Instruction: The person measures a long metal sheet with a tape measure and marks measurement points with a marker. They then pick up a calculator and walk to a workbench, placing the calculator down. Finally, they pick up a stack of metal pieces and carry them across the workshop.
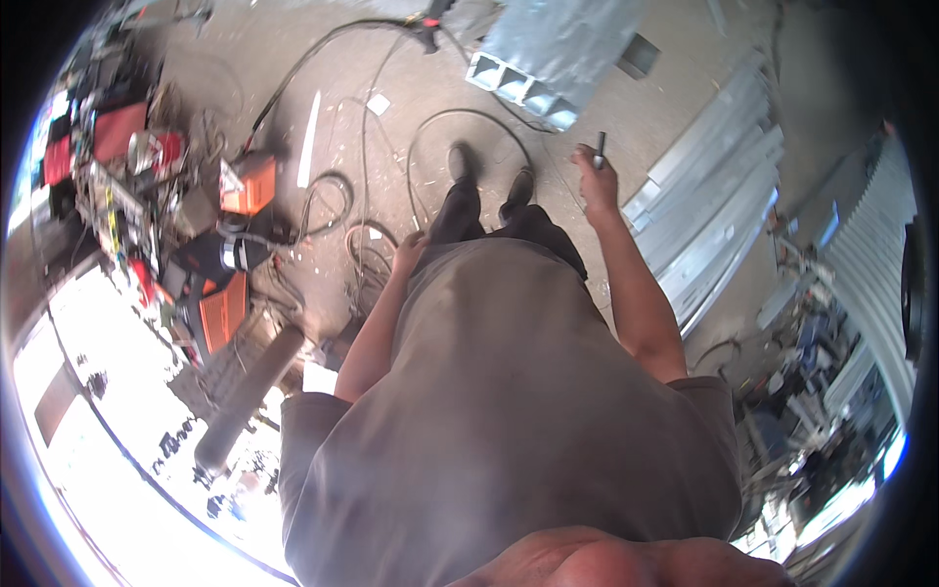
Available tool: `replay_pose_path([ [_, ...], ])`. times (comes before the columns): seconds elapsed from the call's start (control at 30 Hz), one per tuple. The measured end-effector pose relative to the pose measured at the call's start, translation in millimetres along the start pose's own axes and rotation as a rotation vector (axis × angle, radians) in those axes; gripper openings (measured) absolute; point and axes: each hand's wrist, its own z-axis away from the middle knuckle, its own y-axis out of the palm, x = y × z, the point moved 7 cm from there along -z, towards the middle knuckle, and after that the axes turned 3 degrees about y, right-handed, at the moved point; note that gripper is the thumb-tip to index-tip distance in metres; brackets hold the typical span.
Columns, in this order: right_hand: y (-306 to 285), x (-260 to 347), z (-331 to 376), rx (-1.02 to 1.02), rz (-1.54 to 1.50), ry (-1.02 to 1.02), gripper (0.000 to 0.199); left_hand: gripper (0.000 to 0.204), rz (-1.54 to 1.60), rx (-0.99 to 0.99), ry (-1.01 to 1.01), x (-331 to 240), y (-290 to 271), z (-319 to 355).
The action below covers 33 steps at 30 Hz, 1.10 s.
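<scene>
My right hand (598, 184) is held out ahead on the right, its fingers closed round a short, slim marker (600, 147) with a dark upper part and a pale lower end. Ahead of it on the floor lies a bundle of square metal tubes (562, 54), their open ends toward me. Long galvanized metal profiles (709, 191) lie side by side to the right of that hand. My left hand (411, 251) hangs low beside my left hip, near the dark trousers. Its fingers are too small and blurred to make out, and nothing shows in it.
Black cables (469, 112) loop over the floor round my shoes. Orange-fronted machines (249, 186), a brown gas cylinder (252, 396) and clutter stand on the left. At the far right are a corrugated sheet (871, 240) and piled metal scrap (797, 377). A small metal offcut (639, 56) lies beside the tubes.
</scene>
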Motion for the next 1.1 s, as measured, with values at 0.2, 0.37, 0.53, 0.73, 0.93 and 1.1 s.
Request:
replay_pose_path([
  [0.2, 24.9, -22.4, 4.0, 0.191, 0.413, -0.026, 0.035, 0.058, 0.17, -0.076, -0.068, -11.2, -10.1, 22.9],
  [0.37, 25.4, -97.1, 19.0, 0.35, 0.964, -0.058, 0.051, 0.054, 0.293, -0.221, -0.262, 30.5, -29.9, 36.3],
  [0.53, 28.2, -146.5, 30.4, 0.321, 1.325, 0.108, 0.062, 0.055, 0.413, -0.237, -0.332, 78.0, -68.2, 30.3],
  [0.73, 136.3, -102.4, 20.0, 0.296, 1.201, 0.017, 0.057, 0.058, 0.544, -0.251, -0.354, 128.4, -118.2, 23.2],
  [0.93, 272.5, -29.3, 1.3, 0.263, 0.908, -0.068, 0.045, 0.06, 0.597, -0.252, -0.434, 162.9, -158.1, 32.3],
  [1.1, 353.2, -24.3, -47.9, 0.329, 0.605, 0.21, 0.041, 0.06, 0.614, -0.277, -0.506, 190.4, -169.9, 28.2],
])
